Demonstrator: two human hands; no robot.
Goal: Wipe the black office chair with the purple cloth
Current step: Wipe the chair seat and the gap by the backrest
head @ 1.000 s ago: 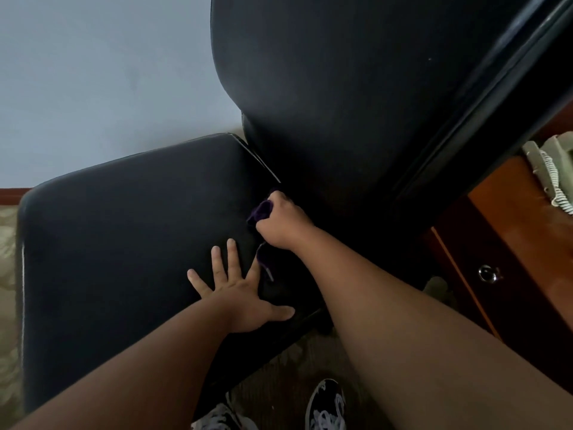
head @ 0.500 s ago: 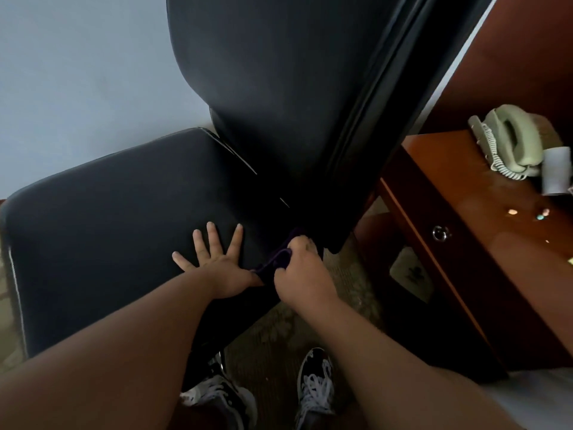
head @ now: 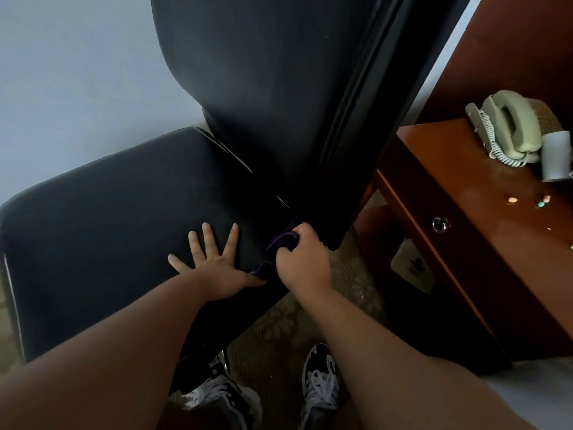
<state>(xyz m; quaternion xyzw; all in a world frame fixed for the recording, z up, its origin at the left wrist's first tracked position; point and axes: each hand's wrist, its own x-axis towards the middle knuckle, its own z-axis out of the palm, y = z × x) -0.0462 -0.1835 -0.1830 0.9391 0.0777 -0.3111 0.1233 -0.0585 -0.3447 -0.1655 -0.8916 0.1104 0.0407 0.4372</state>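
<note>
At the seam where seat (head: 124,206) meets backrest (head: 263,88), the right hand (head: 302,259) clenches its grip round the purple cloth (head: 283,240) on the black office chair (head: 93,259), whose seat stretches leftward past the flat, spread left hand (head: 214,268).

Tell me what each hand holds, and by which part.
The right hand grips the purple cloth by its bunched upper part; left hand holds nothing, spread flat on the chair seat.

Head-worn wide-angle view — steeply downward, close over black office chair (head: 108,228)
</note>
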